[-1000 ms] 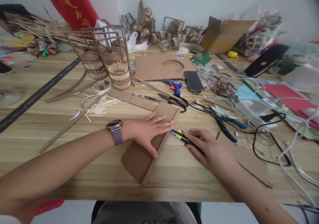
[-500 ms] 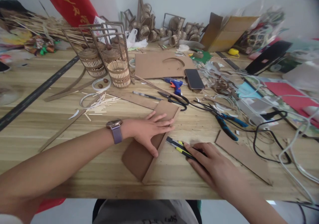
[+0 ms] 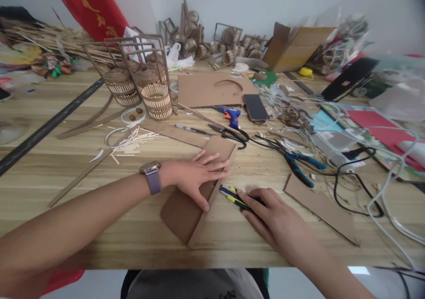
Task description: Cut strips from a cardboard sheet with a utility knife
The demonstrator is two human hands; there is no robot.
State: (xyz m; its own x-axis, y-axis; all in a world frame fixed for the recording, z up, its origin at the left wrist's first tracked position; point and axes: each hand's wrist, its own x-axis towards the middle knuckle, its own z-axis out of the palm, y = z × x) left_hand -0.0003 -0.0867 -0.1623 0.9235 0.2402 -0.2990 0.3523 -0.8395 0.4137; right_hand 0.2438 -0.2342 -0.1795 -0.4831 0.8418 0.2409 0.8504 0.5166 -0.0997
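My left hand (image 3: 195, 175) lies with fingers spread on a brown cardboard piece (image 3: 181, 215), pressing it against the wooden table. Along the cardboard's right side runs a narrow strip (image 3: 202, 221), which my thumb and fingertips reach. In my right hand (image 3: 272, 219) is a utility knife (image 3: 234, 197) with a black and yellow body. Its tip is at the strip's right edge, level with the gap between my left thumb and index finger. Just beyond the cardboard lie black-handled scissors (image 3: 232, 135) and a pen (image 3: 192, 129).
Slatted miniature baskets (image 3: 156, 102) stand at the back left, near scattered thin sticks (image 3: 133, 144). A blue glue gun (image 3: 231, 115), a phone (image 3: 255, 108) and a cardboard sheet (image 3: 199, 88) lie further back. At right are blue-handled pliers (image 3: 300, 170), a cardboard offcut (image 3: 318, 210) and tangled cables (image 3: 381, 201).
The knife in my right hand has moved slightly left, up to the cardboard's edge. My left hand keeps its place on the cardboard. The whole view has shifted a little.
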